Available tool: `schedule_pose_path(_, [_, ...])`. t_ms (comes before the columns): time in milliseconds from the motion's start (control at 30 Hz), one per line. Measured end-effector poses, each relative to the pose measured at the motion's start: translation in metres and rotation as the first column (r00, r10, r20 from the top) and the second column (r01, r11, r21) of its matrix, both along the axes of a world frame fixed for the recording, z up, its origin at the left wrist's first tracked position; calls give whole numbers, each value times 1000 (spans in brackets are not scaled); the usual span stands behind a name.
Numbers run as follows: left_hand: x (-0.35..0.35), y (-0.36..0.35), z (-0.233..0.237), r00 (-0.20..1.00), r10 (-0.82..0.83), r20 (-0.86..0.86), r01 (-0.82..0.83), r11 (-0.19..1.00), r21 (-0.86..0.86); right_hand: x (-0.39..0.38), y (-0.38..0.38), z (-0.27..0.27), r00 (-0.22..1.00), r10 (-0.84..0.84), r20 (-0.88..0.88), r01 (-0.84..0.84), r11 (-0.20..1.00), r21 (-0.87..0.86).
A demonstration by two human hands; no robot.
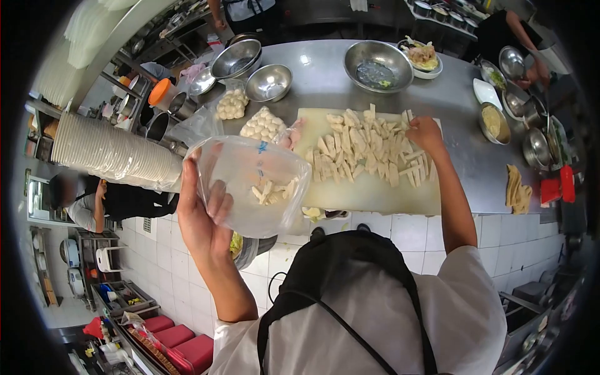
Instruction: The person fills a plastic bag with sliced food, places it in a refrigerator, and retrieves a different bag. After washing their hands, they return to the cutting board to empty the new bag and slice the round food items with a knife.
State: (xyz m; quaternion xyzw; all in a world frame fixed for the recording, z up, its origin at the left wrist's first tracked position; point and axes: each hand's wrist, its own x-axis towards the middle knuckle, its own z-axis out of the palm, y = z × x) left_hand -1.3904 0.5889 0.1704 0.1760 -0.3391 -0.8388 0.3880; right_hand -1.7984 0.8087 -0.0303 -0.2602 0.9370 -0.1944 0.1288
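My left hand point(203, 206) grips a clear plastic bag point(250, 219) by its left side and holds it open, off the front left of the cutting board. A few pale cut strips point(275, 190) show inside the bag. The white cutting board point(375, 199) carries a loose pile of the same pale strips point(362, 147). Over the board's right edge is my right hand point(426, 134), fingers curled together at the pile, with a strip showing by the fingertips. What lies within that grip is partly hidden.
Bags of round white pieces point(262, 125) lie left of the board. Steel bowls point(378, 65) stand behind it. A folded cloth point(517, 190) lies at right. Stacked plastic containers point(109, 153) jut in from the left. A bin point(247, 250) stands below; other people point(119, 200) are nearby.
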Motion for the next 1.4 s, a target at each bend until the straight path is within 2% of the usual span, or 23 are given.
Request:
schedule_pose_path(67, [-7,0,0,999,-46,16,46,999,-12,15,-4,-3,998,-66,4,66,998,21])
schedule_pose_path(167, [-20,0,0,995,-89,35,90,996,-25,34,-18,-8,999,-11,-48,11,1000,-5])
schedule_pose_path(267, [-31,4,2,997,-65,40,66,998,-20,33,-25,-7,999,50,17,-51,994,93])
schedule_pose_path(367, [-36,7,0,991,-124,40,126,991,-44,35,-25,-13,997,70,45,-74,994,84])
schedule_pose_path(667, [-67,14,1,983,-151,102,159,985,-75,52,-25,-37,983,11,-181,-39,987,-153])
schedule_pose_path(867, [-88,18,-4,984,-126,124,138,986,-95,44,-34,-42,977,-14,-211,-22,986,-164])
schedule_pose_path(967, [-93,20,-9,984,-102,143,118,988,-103,29,-33,-47,976,31,-216,-77,975,-209])
schedule_pose_path(1067, [-95,20,-16,983,-91,157,107,989,-97,6,-28,-61,965,24,-262,-117,931,-346])
schedule_pose_path(1167, [-101,18,-25,977,-87,193,101,993,-66,-17,-20,-60,1000,6,-29,-19,893,-450])
schedule_pose_path(1200, [-103,16,-29,977,-85,194,98,993,-61,-24,-17,-63,995,-13,104,66,844,-532])
schedule_pose_path(1267, [-108,13,-39,977,-81,199,92,995,-48,-38,-11,-72,929,-12,369,262,725,-637])
schedule_pose_path(1400, [-118,13,-47,975,-103,196,109,994,-19,-36,-1,-41,809,39,586,469,559,-684])
